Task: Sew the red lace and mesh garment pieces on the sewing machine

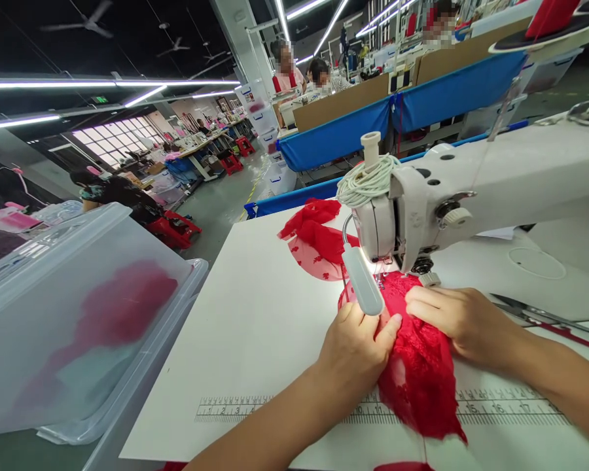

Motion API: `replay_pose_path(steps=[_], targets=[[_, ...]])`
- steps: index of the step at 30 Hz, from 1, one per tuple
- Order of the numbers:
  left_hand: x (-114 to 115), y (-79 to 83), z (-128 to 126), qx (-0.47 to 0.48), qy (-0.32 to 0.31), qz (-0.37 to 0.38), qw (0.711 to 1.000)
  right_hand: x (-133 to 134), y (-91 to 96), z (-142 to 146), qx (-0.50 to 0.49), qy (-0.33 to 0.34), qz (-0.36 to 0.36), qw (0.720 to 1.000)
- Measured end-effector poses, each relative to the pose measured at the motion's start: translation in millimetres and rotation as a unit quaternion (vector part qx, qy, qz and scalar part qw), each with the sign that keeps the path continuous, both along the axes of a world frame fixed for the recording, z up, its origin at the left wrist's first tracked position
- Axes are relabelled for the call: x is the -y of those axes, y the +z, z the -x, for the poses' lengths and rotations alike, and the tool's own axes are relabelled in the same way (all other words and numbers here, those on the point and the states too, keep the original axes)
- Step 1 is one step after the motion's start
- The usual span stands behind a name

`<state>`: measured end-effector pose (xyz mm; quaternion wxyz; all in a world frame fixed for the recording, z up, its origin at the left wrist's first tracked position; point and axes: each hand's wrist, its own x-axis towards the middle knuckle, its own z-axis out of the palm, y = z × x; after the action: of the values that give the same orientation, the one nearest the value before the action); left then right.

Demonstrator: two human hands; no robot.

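Note:
A piece of red lace fabric (419,366) lies on the white sewing table (255,327) and runs under the head of a white sewing machine (471,190). My left hand (356,350) is closed, pinching the lace's left edge just below the machine's small lamp (363,281). Resting on the lace's top right edge close to the needle area, my right hand (454,320) has its fingers together and pressed flat. More red lace (317,239) is piled behind the machine head.
A clear plastic bin (73,320) with red and pale fabric stands at the left. Scissors (535,311) lie at the right of the table. A printed ruler (235,409) runs along the table's front. Other people work at benches behind blue cloth barriers (402,111).

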<state>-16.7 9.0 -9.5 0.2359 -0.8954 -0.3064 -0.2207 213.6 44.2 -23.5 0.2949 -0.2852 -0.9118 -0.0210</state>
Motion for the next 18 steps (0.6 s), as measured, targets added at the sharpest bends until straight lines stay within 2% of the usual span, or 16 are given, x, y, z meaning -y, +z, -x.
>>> replay_pose_path(steps=[8,13,18], targets=[[-1.2,2.2,0.8,-0.023,0.012,0.019,0.999,-1.0,-4.6,-1.3,0.011,-0.031,-0.002,0.999],[-2.6,3.2,1.1,0.001,0.019,-0.003,1.000,-2.4,-9.2,-2.8,0.005,-0.040,-0.007,0.999],[-2.7,3.3,1.4,-0.014,0.015,0.010,1.000,0.7,-3.9,-3.2,0.030,-0.062,-0.001,0.998]])
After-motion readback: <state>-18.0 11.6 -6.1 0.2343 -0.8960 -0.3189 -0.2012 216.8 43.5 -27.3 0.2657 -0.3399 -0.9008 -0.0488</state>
